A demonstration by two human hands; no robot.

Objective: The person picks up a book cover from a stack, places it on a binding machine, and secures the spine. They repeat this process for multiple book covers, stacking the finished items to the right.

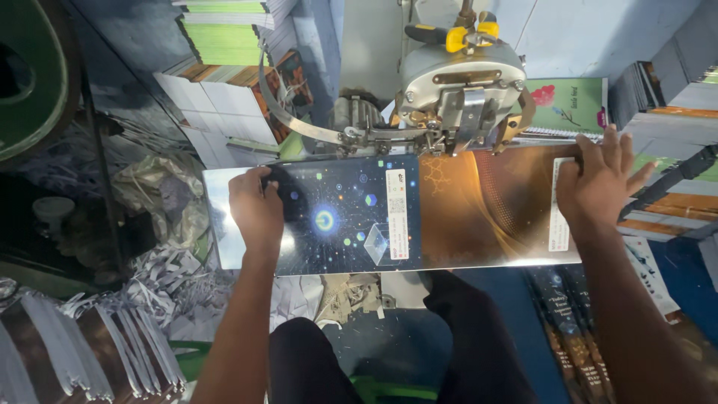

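A long glossy printed cover sheet (449, 217), dark blue on its left half and orange-brown on its right, lies flat across the bed of a grey metal machine (456, 82). My left hand (256, 209) presses down on the sheet's left part, fingers curled. My right hand (598, 183) lies flat with spread fingers on the sheet's right end. The sheet's far edge sits under the machine head, beside a curved metal arm (299, 123).
Stacks of printed books and covers stand at the back left (224, 45) and at the right (673, 112). A green cover (568, 105) lies behind the machine. Paper trimmings (164, 284) pile at the lower left. More dark covers (576, 337) lie at the lower right.
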